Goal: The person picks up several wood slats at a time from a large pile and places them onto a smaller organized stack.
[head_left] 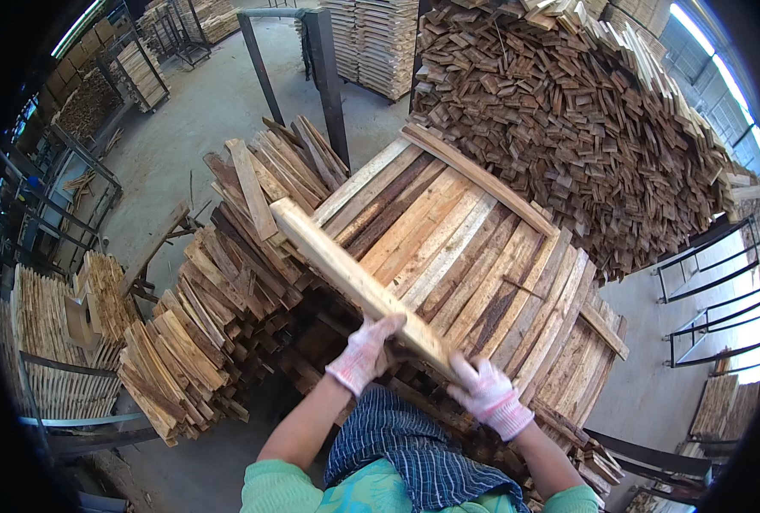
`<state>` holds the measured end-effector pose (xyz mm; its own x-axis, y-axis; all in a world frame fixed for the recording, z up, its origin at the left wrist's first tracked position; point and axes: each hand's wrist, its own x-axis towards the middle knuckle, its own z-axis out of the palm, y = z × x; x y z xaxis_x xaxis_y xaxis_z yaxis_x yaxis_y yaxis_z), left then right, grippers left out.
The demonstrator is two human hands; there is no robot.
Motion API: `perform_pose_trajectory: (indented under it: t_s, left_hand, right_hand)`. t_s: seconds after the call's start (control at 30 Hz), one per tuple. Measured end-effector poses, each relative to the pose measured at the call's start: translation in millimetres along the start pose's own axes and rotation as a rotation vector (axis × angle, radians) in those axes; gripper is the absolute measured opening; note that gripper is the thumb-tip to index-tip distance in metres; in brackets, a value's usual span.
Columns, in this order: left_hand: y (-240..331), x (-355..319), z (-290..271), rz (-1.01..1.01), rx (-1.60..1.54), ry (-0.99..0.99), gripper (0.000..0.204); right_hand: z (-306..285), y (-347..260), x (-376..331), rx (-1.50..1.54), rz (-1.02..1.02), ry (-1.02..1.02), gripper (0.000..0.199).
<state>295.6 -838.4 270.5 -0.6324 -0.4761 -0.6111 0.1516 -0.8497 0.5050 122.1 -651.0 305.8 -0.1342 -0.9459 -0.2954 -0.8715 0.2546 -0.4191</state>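
I see the left hand and right hand gripping a pale board along the near edge of the slat stack; contact with the slats cannot be confirmed. Caution: both hands sit toward the board's right end, so its unsupported left end may dip or swing. A swing could knock the loose plank beside the stack's left corner. Gloves could also slip on the board's edge.

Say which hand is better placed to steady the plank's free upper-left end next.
Probably the left hand: it holds the pale plank partway along, nearer that free end, while the right hand is at the opposite end.
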Motion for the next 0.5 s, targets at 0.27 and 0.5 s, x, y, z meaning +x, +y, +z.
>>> perform_pose_trajectory:
  t_s: [0.27, 0.5]
  left_hand:
    - [61, 64, -25, 1.001, 2.187, -0.025, 0.053]
    - [107, 147, -52, 0.999, 2.396, -0.564, 0.045]
  right_hand:
    - [62, 45, 96, -0.293, 0.0, 0.276, 0.056]
    - [15, 38, 94, -0.016, -0.048, 0.162, 0.058]
